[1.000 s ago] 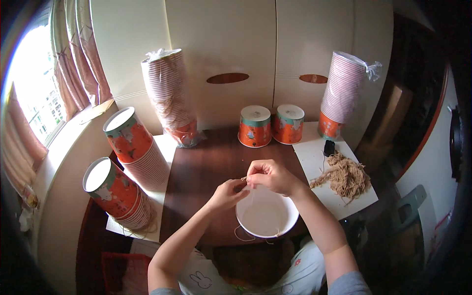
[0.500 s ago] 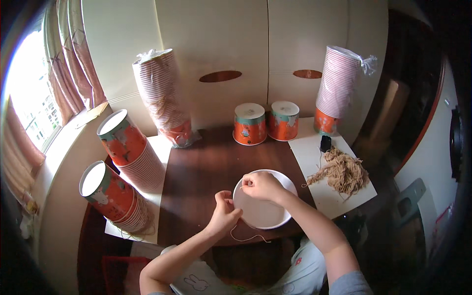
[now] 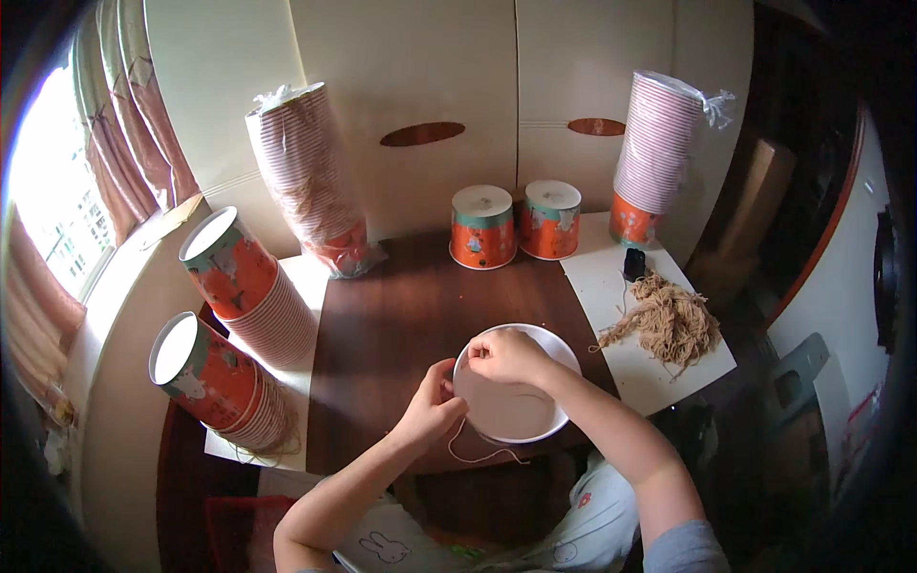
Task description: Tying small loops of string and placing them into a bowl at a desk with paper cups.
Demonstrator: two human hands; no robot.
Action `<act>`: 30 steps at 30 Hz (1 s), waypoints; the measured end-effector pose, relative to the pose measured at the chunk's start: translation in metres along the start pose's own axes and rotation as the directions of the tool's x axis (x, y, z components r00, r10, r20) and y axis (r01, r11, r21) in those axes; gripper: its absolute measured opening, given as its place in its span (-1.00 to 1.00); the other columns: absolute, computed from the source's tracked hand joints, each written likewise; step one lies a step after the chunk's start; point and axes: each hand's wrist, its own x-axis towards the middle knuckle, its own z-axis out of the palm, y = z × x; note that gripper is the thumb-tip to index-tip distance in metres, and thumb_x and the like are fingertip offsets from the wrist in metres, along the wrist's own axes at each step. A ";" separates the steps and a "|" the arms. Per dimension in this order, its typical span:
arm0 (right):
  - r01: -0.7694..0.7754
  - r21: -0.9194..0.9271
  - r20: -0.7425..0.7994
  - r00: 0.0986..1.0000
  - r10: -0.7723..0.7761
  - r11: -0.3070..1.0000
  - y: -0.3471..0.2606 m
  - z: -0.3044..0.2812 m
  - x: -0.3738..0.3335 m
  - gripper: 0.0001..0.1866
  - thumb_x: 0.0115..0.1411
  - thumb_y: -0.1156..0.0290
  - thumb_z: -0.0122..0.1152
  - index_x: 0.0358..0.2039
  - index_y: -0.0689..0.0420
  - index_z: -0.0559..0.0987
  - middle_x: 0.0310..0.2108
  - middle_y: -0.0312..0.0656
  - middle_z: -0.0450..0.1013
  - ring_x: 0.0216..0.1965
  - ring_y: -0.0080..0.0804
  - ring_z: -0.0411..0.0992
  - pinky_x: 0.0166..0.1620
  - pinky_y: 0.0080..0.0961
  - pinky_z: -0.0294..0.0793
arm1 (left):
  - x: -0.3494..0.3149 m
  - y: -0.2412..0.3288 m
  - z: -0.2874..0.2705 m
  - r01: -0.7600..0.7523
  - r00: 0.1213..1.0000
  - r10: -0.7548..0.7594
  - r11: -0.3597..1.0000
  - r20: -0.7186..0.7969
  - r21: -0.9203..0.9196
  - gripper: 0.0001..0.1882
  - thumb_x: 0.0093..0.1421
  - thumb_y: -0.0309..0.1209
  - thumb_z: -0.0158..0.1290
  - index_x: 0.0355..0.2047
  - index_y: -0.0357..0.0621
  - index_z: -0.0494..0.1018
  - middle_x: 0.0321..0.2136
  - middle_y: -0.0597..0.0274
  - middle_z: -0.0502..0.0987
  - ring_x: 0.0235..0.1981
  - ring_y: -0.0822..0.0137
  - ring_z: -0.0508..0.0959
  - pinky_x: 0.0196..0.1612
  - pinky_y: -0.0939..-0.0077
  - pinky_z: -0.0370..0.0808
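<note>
A white-lined paper bucket (image 3: 521, 415) lies at the near middle of the table with its open mouth toward me. My left hand (image 3: 432, 406) curls round the bucket's left side, thumb and fingers against the rim. Over the inside of the same rim, my right hand (image 3: 504, 355) pinches with thumb and forefinger; a thin string seems to be in the pinch, though the fingers mostly cover it. A pale string (image 3: 487, 461) hangs from near my left thumb and trails below the bucket. Two orange and green paper buckets (image 3: 482, 229) stand upside down beyond.
A tangle of tan string (image 3: 673, 329) and a small black object (image 3: 634, 264) lie on the right white board. Wrapped bucket stacks (image 3: 310, 172) (image 3: 659, 143) rise at both back corners. Two leaning bucket stacks (image 3: 253, 286) (image 3: 224, 382) line the left side.
My view has shifted slightly. My left hand's fingers have closed in nearer the bucket rim, while the right hand keeps its pinch at the same spot.
</note>
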 end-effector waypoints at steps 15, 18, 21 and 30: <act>-0.034 -0.002 0.021 0.999 0.034 0.999 0.005 0.001 0.002 -0.81 -0.08 0.28 0.03 -0.47 -0.04 0.59 -0.51 -0.17 0.48 -0.46 -0.32 0.46 -0.37 -0.45 0.40 | 0.002 0.000 -0.002 -0.049 0.998 0.049 0.999 0.026 0.013 -0.39 -0.13 -0.57 -0.04 0.01 -0.25 0.09 -0.40 0.25 0.27 -0.37 0.45 0.36 -0.27 0.62 0.35; -0.085 0.005 0.041 0.996 0.084 0.996 0.004 0.001 0.002 -0.80 -0.08 0.27 0.03 -0.47 -0.01 0.58 -0.50 -0.15 0.48 -0.45 -0.30 0.46 -0.36 -0.43 0.40 | 0.001 0.002 -0.002 -0.058 0.998 0.057 0.998 0.030 0.019 -0.39 -0.13 -0.57 -0.05 0.02 -0.24 0.09 -0.40 0.24 0.28 -0.37 0.45 0.37 -0.28 0.62 0.36; -0.088 -0.022 0.035 0.995 0.088 0.996 -0.001 -0.002 -0.001 -0.80 -0.09 0.27 0.04 -0.49 0.02 0.58 -0.52 -0.13 0.48 -0.47 -0.28 0.45 -0.36 -0.40 0.41 | 0.003 0.000 -0.003 -0.061 0.998 0.060 0.997 0.029 0.039 -0.39 -0.13 -0.57 -0.05 0.02 -0.24 0.09 -0.39 0.24 0.28 -0.36 0.45 0.37 -0.28 0.61 0.36; -0.099 -0.053 0.017 0.995 0.100 0.994 -0.001 -0.001 -0.001 -0.80 -0.10 0.27 0.04 -0.58 0.07 0.58 -0.58 -0.10 0.46 -0.52 -0.25 0.45 -0.40 -0.38 0.41 | 0.002 0.004 -0.003 -0.043 0.998 0.041 0.998 0.042 0.041 -0.38 -0.13 -0.56 -0.04 0.02 -0.25 0.09 -0.38 0.22 0.27 -0.37 0.43 0.38 -0.28 0.60 0.37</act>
